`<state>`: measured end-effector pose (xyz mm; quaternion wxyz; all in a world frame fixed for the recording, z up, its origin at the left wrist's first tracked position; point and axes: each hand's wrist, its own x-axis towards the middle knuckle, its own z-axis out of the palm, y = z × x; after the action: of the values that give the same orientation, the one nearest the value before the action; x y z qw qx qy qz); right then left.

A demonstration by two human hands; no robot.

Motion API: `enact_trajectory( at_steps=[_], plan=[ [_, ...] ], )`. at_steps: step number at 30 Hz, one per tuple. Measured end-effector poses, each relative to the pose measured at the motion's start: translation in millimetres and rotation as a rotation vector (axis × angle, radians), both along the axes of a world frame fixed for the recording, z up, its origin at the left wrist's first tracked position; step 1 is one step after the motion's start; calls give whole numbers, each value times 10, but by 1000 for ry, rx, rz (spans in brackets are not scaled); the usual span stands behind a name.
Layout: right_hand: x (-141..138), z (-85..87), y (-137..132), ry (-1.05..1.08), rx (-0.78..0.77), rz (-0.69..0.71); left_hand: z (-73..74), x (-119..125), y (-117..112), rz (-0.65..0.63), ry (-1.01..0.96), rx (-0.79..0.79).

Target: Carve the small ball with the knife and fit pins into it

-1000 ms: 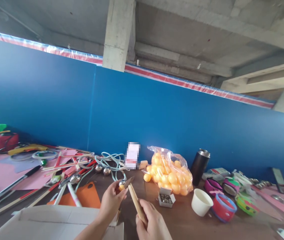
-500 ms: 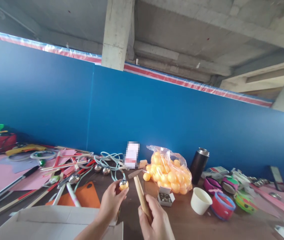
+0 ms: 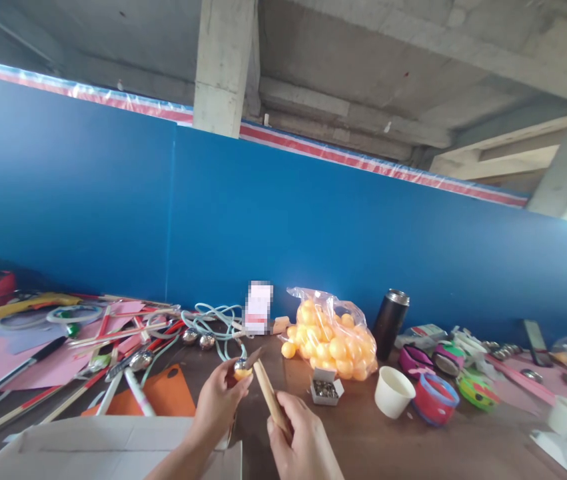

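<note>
A person's left hand (image 3: 219,399) pinches a small ball (image 3: 242,367), silver above and yellow below, between thumb and fingers, over a dark brown table (image 3: 368,450). The right hand (image 3: 299,430) is wrapped around the wooden handle of a hammer (image 3: 266,387); its dark head is right at the ball, though whether they touch cannot be told. Beyond the right hand stands a small open box (image 3: 327,393) of metal pieces, with a clear bag (image 3: 336,343) of orange balls behind it. A white cup (image 3: 394,393) stands further right.
</note>
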<state>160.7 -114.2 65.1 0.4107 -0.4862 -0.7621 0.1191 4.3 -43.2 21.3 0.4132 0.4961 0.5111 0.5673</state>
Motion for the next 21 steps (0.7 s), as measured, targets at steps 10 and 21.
enact_trajectory(
  at_steps=[10,21],
  plan=[
    [12,55,-27,14,-4,-5,-91,1,46,25,-88,38],
    [17,2,-6,-11,33,-36,-56,-10,30,38,-36,49]
  ],
)
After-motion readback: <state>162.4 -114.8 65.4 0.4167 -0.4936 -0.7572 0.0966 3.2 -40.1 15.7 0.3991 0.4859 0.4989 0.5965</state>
